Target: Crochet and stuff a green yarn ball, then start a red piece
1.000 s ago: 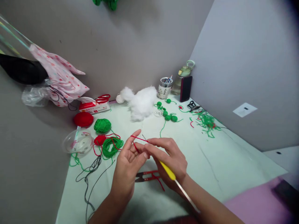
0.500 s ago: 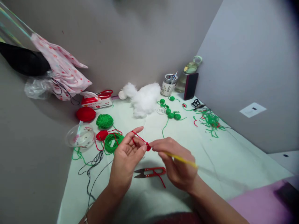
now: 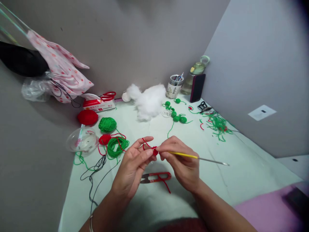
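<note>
My left hand [image 3: 135, 159] pinches a small piece of red crochet [image 3: 155, 151] between thumb and fingers, with red yarn looped over its raised index finger. My right hand [image 3: 182, 162] grips a crochet hook [image 3: 185, 155] with a yellow handle; its bare metal end points right, and its other tip meets the red piece, partly hidden by the fingers. Below the hands lie thread snips [image 3: 156, 177] with red handles, a short red yarn end across them. To the left are a coil of green yarn [image 3: 113, 147] and a small red yarn bundle [image 3: 105, 139].
White stuffing [image 3: 151, 101] sits at the back beside a pen can [image 3: 174, 87], bottle and phone [image 3: 198, 87]. Small green balls [image 3: 176, 119] lie mid-table; green scraps [image 3: 218, 125] are at right. A clear bowl [image 3: 82, 140], red ball and green ball [image 3: 107, 124] stand at left.
The crochet hook has swung so its free metal end shows clearly at right. My left hand has shifted slightly right, its thumb now more over the red piece. The view moved a little.
</note>
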`<state>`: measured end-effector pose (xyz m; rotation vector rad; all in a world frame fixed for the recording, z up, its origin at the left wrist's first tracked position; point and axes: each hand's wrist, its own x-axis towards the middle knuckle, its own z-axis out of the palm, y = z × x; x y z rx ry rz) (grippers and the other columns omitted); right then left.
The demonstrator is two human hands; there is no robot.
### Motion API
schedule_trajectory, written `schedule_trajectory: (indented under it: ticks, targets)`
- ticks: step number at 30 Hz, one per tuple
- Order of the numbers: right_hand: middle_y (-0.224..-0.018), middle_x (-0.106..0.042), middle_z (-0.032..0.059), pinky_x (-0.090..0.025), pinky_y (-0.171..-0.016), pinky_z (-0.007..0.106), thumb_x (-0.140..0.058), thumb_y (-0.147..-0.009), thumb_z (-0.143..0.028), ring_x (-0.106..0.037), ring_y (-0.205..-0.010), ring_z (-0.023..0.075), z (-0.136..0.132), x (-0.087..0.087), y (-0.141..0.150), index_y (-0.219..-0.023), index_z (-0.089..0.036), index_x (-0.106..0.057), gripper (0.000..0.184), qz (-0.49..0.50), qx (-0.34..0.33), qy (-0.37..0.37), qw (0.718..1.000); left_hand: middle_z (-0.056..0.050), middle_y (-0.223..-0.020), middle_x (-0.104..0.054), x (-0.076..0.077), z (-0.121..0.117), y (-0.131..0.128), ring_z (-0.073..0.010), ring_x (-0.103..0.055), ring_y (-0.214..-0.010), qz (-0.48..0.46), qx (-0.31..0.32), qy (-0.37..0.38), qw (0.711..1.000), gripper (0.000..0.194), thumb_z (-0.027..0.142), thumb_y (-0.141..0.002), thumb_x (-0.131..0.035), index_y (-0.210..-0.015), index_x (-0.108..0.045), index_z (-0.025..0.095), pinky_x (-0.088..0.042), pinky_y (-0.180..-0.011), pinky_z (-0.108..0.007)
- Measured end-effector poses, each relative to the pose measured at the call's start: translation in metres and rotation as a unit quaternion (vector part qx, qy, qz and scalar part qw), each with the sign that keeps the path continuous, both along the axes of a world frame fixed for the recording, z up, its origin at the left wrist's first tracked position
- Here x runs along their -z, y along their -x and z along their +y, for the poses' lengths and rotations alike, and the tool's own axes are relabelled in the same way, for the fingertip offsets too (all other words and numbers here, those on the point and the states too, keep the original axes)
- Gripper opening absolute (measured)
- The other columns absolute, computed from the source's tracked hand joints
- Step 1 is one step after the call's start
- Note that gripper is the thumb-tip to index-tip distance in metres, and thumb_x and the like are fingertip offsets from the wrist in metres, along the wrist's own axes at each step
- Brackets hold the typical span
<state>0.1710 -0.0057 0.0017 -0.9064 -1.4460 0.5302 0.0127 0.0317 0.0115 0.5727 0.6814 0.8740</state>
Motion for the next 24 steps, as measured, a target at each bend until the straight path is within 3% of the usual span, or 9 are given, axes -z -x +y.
schedule_trajectory:
  ticks: [6,11,17,21,24]
  targets:
    - [-0.087,-0.07,0.0019,-0.054,-0.07,0.03,-0.064,-0.101,-0.018,-0.066,-0.077,0.0152,0.002,0.003,-0.004,-0.105,-0.027,-0.08,0.019,0.106,-0.013,0.041,0.993,0.001,-0.079,-0.067,-0.004,0.005,0.007,-0.0103,-0.064,-0.073,0.022,-0.01,-0.01,1.0,0.039,0.022,-0.079,-0.086,-0.116,-0.073,0.018,-0.052,-0.073,-0.02]
    - [-0.09,-0.068,0.0025,-0.055,-0.061,0.03,-0.062,-0.102,-0.026,-0.064,-0.067,0.0136,0.004,0.003,-0.005,-0.1,-0.025,-0.079,0.017,0.2,-0.085,0.085,0.972,0.002,-0.076,-0.065,-0.005,0.002,0.005,-0.0091,-0.059,-0.072,0.067,-0.03,-0.085,0.994,0.033,0.022,-0.079,-0.086,-0.109,-0.075,0.018,-0.048,-0.071,-0.019]
    - [-0.097,-0.078,0.0061,-0.062,-0.079,0.036,-0.065,-0.1,-0.017,-0.072,-0.096,0.0214,0.005,-0.002,0.009,-0.102,-0.027,-0.081,0.019,0.052,0.02,0.013,0.998,-0.002,-0.094,-0.074,0.004,-0.008,-0.005,-0.0137,-0.067,-0.09,0.066,-0.026,-0.128,0.989,0.024,0.026,-0.085,-0.082,-0.108,-0.076,0.023,-0.052,-0.086,-0.023]
    - [-0.093,-0.078,0.0044,-0.063,-0.075,0.034,-0.062,-0.1,-0.012,-0.072,-0.089,0.0193,0.002,0.0,0.013,-0.106,-0.028,-0.079,0.024,0.027,0.041,0.003,0.999,0.001,-0.086,-0.07,0.004,-0.008,-0.007,-0.0123,-0.066,-0.086,0.078,-0.053,-0.118,0.988,0.033,0.029,-0.083,-0.085,-0.114,-0.077,0.024,-0.052,-0.085,-0.022]
    - [-0.106,-0.076,0.0064,-0.063,-0.079,0.034,-0.063,-0.098,-0.009,-0.072,-0.095,0.0197,-0.001,0.01,0.015,-0.118,-0.03,-0.077,0.032,-0.08,0.093,-0.048,0.991,0.0,-0.088,-0.072,0.003,-0.008,-0.009,-0.0129,-0.067,-0.088,0.051,-0.057,-0.074,0.994,0.043,0.027,-0.079,-0.088,-0.119,-0.076,0.023,-0.053,-0.087,-0.023]
